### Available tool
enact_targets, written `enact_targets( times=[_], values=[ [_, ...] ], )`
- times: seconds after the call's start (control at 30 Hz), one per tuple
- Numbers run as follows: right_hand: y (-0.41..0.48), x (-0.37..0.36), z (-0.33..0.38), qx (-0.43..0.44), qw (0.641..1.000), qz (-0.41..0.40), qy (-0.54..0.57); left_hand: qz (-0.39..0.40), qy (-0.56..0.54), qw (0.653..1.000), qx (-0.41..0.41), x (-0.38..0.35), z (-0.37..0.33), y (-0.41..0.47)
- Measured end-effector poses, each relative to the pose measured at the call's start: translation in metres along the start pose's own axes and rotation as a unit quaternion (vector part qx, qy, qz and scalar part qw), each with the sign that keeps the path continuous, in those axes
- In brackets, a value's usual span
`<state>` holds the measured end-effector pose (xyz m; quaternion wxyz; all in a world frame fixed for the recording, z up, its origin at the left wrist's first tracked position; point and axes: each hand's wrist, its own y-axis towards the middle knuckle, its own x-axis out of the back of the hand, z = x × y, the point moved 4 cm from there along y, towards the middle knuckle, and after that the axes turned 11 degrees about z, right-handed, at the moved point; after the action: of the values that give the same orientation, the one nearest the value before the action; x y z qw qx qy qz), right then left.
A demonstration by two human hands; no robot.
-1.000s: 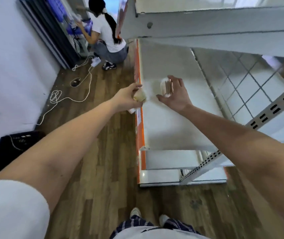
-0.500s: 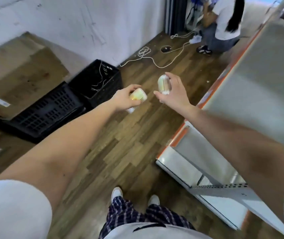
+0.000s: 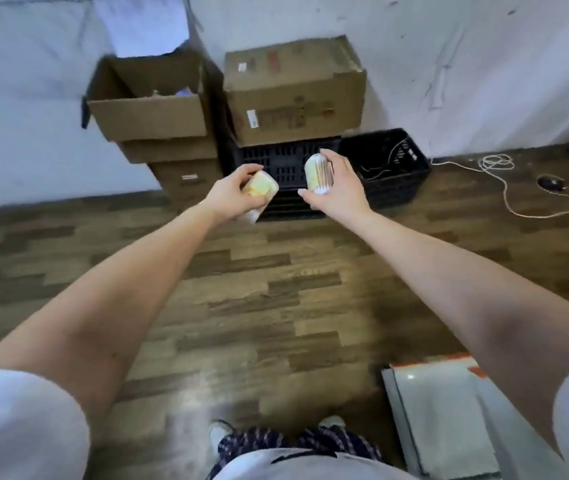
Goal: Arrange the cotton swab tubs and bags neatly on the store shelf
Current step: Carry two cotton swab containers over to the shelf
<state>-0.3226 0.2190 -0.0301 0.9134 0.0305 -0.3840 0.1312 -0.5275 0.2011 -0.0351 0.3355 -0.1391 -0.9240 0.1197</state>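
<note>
My left hand grips a small yellowish cotton swab tub, fingers curled round it. My right hand holds a clear tub of cotton swabs with wooden sticks showing through its side. Both tubs are held out at arm's length above the wooden floor, in front of black crates. Only a white corner of the store shelf with an orange edge shows at the lower right, behind my right arm.
Stacked cardboard boxes stand against the white wall; the left one is open. Black plastic crates sit on the floor below them. A white cord lies coiled at the right. My shoes are at the bottom.
I have turned left, away from the shelf toward the boxes and crates. Both hands keep their tubs at the same spacing. The crouching person has left the view.
</note>
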Motion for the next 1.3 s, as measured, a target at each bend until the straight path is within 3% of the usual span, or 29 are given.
enact_targets(
  times=[0.17, 0.43, 0.63, 0.9, 1.3],
  values=[
    [0.024, -0.121, 0.112, 0.094, 0.990, 0.107, 0.018, -0.064, -0.038, 0.996, 0.058, 0.077, 0.105, -0.081],
    [0.025, -0.299, 0.306, 0.207, 0.957, 0.193, 0.053, -0.206, -0.035, 0.966, 0.150, 0.206, 0.252, -0.236],
    [0.002, -0.411, 0.419, 0.282, 0.915, 0.280, 0.066, -0.323, -0.080, 0.912, 0.241, 0.264, 0.350, -0.355],
    [-0.020, -0.532, 0.528, 0.375, 0.840, 0.390, 0.046, -0.432, -0.137, 0.825, 0.337, 0.280, 0.442, -0.468],
    [0.022, -0.650, 0.728, 0.531, 0.698, 0.477, 0.054, -0.589, -0.173, 0.704, 0.357, 0.417, 0.503, -0.513]
  ],
)
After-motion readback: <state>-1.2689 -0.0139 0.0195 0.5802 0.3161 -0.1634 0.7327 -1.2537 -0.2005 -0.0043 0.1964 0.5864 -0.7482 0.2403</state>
